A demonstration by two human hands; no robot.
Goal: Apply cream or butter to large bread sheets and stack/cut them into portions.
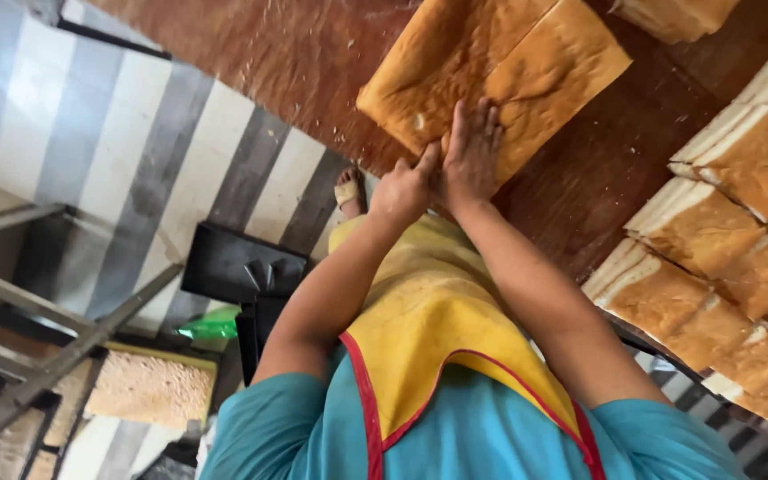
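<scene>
A large golden-brown slab of bread (491,62) lies on the dark wooden table (304,53), with a split running across its crust. My right hand (473,147) lies flat on the near part of the slab, fingers spread. My left hand (404,188) is beside it at the slab's near edge; its fingers are curled at that edge and its thumb rests on the crust. Both forearms reach out over my yellow apron (428,329) and teal shirt.
Several sliced loaves (722,240) lie in a row along the right side, and another loaf (673,13) sits at the top. Crumbs dot the table. Below on the left are a striped floor (144,151), a black box (242,267), a metal rack (55,356) and my sandalled foot (348,191).
</scene>
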